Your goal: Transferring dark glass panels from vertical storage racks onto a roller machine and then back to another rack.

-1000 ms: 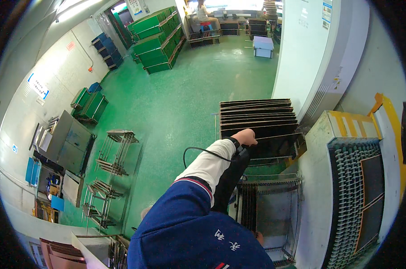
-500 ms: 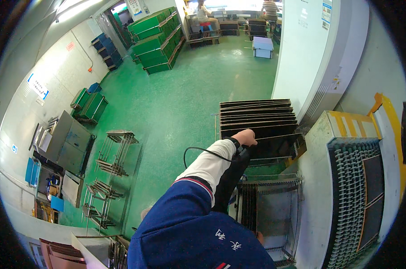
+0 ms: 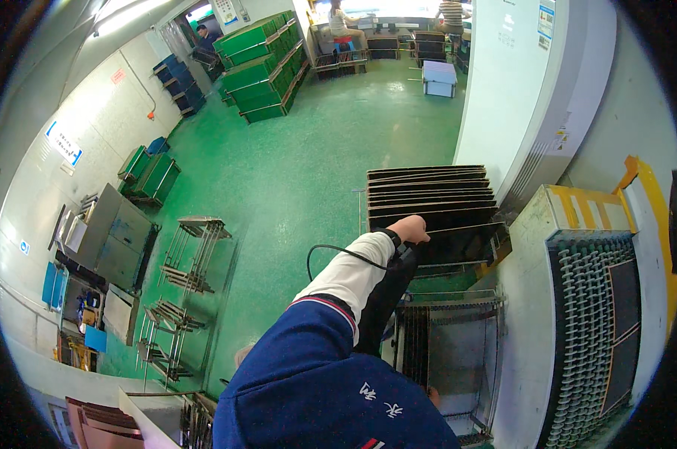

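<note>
My left hand (image 3: 409, 229), in a white and blue sleeve with a dark wristband, is closed at the top edge of the front dark panel (image 3: 458, 243). Its fingertips are turned away, so what they grip, if anything, is hidden. Several such thin panels stand upright, one behind another, in a metal rack (image 3: 451, 264). Below it is a second metal rack (image 3: 497, 352) with dark panels (image 3: 415, 337) upright on its left side. Beside those panels only a sliver of my right hand (image 3: 433, 396) shows; my body hides its fingers.
At right stands a roller conveyor (image 3: 581, 337) carrying flat dark panels (image 3: 623, 299). A tall white cabinet (image 3: 503, 90) rises behind the rack. Empty metal frames (image 3: 193, 254) stand on the green floor at left. Stacked green crates (image 3: 260, 71) and seated people (image 3: 344, 26) are farther off.
Both my hands and the racked panels have stayed in place. Panels on the conveyor have shifted slightly. A person has come into sight in the far left doorway.
</note>
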The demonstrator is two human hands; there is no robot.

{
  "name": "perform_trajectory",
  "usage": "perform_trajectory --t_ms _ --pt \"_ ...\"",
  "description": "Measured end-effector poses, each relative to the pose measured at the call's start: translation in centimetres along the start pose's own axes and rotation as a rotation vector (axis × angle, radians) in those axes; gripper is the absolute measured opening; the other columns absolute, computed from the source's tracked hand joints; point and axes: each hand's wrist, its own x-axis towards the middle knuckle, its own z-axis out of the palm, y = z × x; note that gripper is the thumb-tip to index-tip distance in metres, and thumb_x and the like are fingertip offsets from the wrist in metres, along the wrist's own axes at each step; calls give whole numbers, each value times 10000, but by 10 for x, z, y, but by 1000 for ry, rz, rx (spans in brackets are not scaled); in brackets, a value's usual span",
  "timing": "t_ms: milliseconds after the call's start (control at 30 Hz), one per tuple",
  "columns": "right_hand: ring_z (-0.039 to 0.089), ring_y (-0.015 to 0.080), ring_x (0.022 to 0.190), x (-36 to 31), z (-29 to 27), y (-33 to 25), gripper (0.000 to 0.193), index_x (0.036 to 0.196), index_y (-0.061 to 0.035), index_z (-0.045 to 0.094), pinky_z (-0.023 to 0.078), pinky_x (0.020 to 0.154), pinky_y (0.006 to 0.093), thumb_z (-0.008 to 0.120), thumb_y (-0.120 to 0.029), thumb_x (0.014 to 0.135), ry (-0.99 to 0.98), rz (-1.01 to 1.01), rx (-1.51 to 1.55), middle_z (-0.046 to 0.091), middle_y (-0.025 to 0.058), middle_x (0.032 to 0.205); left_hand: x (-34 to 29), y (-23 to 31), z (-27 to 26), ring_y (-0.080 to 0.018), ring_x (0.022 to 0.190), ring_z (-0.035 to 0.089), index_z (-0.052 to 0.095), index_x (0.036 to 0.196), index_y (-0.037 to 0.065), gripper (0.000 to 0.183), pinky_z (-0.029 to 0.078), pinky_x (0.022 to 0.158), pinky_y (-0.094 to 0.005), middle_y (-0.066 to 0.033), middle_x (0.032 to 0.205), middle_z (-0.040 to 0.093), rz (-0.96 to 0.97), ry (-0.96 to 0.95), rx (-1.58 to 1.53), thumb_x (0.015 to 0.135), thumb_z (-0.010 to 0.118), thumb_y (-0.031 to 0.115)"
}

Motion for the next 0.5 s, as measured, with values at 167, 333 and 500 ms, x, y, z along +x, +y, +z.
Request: perform_trajectory --t_ms 167,333,500 --pt "629 369 858 -3 -16 -40 379 1042 29 598 488 728 462 636 -298 854 -111 115 41 641 228 949 -4 4 -3 -279 667 645 692 630 49 334 503 648 -418 -105 648 657 7 -14 4 776 678 349" --pt "633 349 859 -10 -10 -42 374 1074 38 604 491 744 435 618 -263 852 37 60 -74 653 216 938 -8 12 -7 -274 676 651 701 685 35 326 509 646 -415 -106 660 665 -18 -41 -35 774 672 348" --pt "627 356 892 -10 -24 -69 425 1135 39 596 492 786 422 625 -257 832 -106 97 -24 651 220 964 -6 5 -9 -276 683 655 712 746 32 320 515 652 -414 -111 709 683 -11 -77 -7 773 675 348"
